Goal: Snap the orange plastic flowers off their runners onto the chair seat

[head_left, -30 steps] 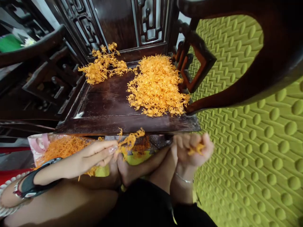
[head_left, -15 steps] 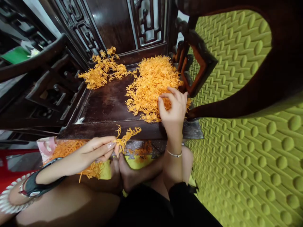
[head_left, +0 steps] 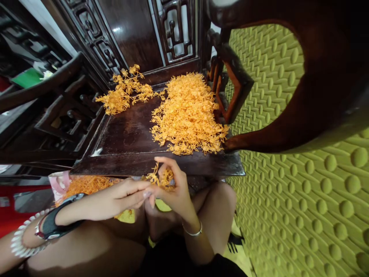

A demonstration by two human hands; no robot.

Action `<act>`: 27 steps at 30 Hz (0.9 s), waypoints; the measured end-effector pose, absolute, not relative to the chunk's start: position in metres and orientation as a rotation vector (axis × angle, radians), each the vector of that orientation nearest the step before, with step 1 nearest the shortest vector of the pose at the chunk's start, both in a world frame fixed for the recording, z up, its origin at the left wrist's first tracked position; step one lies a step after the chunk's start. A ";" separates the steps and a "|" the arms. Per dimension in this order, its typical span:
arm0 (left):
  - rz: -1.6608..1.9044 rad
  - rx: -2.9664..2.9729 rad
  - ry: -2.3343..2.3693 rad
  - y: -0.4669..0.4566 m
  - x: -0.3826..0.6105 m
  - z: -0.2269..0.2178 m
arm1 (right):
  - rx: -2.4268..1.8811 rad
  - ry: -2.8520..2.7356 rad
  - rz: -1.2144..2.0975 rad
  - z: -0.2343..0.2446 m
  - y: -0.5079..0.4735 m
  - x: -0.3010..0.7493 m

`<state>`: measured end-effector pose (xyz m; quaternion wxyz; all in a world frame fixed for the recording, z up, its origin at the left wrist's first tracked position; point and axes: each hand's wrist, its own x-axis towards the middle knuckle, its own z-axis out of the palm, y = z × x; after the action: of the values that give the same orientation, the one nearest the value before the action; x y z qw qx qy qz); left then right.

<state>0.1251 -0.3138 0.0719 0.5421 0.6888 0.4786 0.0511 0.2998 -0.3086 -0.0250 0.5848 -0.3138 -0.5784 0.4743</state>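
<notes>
- While both hands work just off the front edge of the wooden chair seat [head_left: 129, 134], the right hand [head_left: 173, 192] is clenched, its fingers curled around a tuft of orange strands [head_left: 161, 179].
- The left hand [head_left: 127, 194] is extended, with its fingertips [head_left: 147, 194] at the tuft's lower side, close to the right palm; whether it is pinching any strands cannot be determined.
- A large heap of orange strands [head_left: 187, 115] occupies the right half of the seat, reaching the back edge and extending close to the front edge.
- A smaller clump of orange strands [head_left: 123, 92] lies at the back left corner, apart from the heap at its nearest point.
- A pink-and-white bag [head_left: 57, 182] sits below the seat's front edge, left of the hands, with loose orange strands [head_left: 89, 184] beside it, behind the left forearm.
- A black wrist strap [head_left: 52, 223] and a white bead bracelet [head_left: 20, 246] are on the left arm; a thin metal bracelet [head_left: 193, 231] is on the right wrist.
- A carved chair back [head_left: 175, 34] stands behind the seat; a green dimpled mat [head_left: 302, 200] extends to the right.
</notes>
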 end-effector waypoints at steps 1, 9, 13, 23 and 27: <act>0.069 1.681 1.098 -0.313 0.127 0.073 | -0.731 -1.348 1.106 -0.024 -0.308 0.299; -0.048 1.840 1.026 -0.311 0.136 0.078 | -0.767 -1.327 1.106 -0.019 -0.315 0.302; -0.062 1.809 0.977 -0.317 0.140 0.080 | -0.943 -1.020 0.871 -0.021 -0.336 0.300; -0.166 1.826 0.692 -0.328 0.157 0.104 | -0.722 -0.645 0.697 0.006 -0.367 0.316; -0.124 1.735 0.628 -0.330 0.153 0.103 | -0.652 -0.657 0.668 0.015 -0.365 0.322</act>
<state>0.1532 -0.3301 0.1028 0.6021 0.7491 0.2711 -0.0537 0.3217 -0.3646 0.0150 0.8415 -0.3087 -0.3108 0.3162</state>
